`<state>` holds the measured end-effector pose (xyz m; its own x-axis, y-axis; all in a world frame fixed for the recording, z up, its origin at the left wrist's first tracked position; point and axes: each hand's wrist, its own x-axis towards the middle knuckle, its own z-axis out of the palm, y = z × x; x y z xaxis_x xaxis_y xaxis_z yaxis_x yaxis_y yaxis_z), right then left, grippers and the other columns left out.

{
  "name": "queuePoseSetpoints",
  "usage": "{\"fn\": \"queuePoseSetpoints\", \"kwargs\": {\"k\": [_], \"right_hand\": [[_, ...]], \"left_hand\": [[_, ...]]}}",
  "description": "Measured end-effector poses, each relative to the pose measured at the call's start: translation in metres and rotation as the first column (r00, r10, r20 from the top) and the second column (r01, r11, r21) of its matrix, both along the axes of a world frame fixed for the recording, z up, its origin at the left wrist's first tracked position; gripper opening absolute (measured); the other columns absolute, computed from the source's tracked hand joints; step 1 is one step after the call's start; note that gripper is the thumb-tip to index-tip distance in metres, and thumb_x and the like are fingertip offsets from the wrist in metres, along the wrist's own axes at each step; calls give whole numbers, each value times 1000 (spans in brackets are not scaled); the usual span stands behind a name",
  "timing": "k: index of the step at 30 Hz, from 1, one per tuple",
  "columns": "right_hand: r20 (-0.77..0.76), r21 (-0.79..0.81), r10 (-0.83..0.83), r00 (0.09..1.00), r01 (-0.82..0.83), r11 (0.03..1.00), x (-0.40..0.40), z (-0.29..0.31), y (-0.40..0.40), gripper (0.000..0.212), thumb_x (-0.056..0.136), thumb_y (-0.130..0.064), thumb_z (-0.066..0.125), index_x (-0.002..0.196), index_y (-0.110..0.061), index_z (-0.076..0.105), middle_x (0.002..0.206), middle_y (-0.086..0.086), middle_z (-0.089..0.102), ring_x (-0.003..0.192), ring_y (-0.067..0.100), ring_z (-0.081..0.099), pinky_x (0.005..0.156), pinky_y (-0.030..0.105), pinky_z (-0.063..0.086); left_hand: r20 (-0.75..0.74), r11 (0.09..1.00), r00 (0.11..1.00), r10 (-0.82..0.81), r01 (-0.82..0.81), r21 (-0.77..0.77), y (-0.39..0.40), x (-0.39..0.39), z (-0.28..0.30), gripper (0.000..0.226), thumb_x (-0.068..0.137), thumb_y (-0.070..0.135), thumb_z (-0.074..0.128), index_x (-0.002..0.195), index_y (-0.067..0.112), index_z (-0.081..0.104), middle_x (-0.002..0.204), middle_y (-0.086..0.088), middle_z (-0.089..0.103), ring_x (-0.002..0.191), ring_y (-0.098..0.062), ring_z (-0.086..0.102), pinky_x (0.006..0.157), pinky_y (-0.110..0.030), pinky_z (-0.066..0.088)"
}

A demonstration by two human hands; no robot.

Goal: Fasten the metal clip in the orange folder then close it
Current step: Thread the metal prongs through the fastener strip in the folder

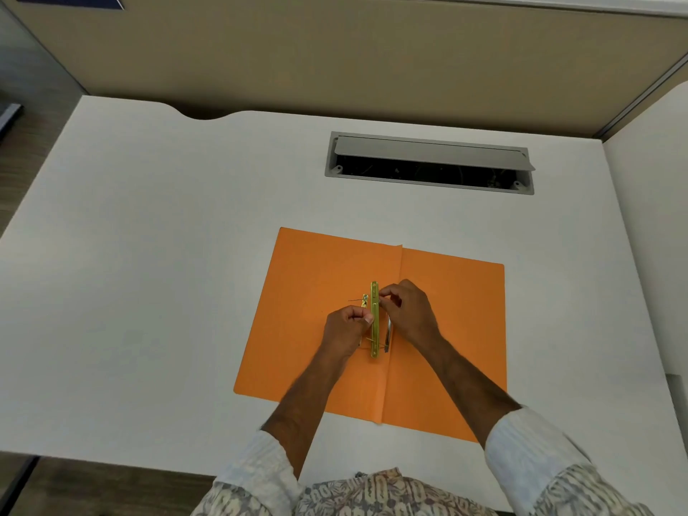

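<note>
The bench (186,255) is seen from above, with an open cable hatch (428,162) set into its far side. The folder (316,277) is laid open and flat near the front edge, its crease running away from the person. The clip (374,322), a brass bar, is held along that crease, with a thin prong seen sticking out to the left near its top. The left hand (344,329) is curled with its fingers (366,319) pinched together against the bar's middle; the right hand (407,310) is pinched on the bar nearer the top. The fastening is judged to be under way. For a clean result, the bar is best kept pressed flat by one hand while each prong is bent down and the sliders are pushed over them; only then is the cover best folded shut
</note>
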<state>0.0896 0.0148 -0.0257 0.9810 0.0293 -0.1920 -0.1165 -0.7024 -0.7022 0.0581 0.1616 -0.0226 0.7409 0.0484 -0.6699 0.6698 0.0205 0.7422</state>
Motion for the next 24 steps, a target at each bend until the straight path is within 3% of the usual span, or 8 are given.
{"fn": "queuePoseSetpoints", "kwargs": {"k": [11,16,21,24], "right_hand": [[71,-34,179,981,-177,984,-1,6,-6,8,91,-9,61,93,-11,69,92,3,64,78,15,57,68,32,48],[37,48,132,991,-134,990,-1,5,-10,14,92,-5,59,99,-8,71,96,6,64,83,18,60,73,34,51],[26,94,5,1000,-7,996,-11,2,-14,23,91,-5,62,113,-9,67,103,8,60,90,17,59,80,24,49],[21,67,-22,1000,20,998,-20,0,-16,35,90,-8,65,125,-12,61,105,4,58,89,14,58,83,29,53]], "left_hand": [[6,1000,1000,0,1,-10,1,-2,1,6,91,6,66,88,9,70,79,-9,62,71,-18,50,58,-26,38],[-6,1000,1000,-26,26,-8,1,-1,1,4,91,8,67,92,8,72,76,-6,62,61,-12,49,52,-21,38],[-10,999,999,-33,33,10,-3,1,-1,4,90,6,69,91,7,73,68,1,62,52,-2,50,47,-12,39],[-10,999,999,-31,31,16,-4,2,-3,4,90,5,69,89,6,73,65,2,62,48,0,49,44,-10,38]]}}
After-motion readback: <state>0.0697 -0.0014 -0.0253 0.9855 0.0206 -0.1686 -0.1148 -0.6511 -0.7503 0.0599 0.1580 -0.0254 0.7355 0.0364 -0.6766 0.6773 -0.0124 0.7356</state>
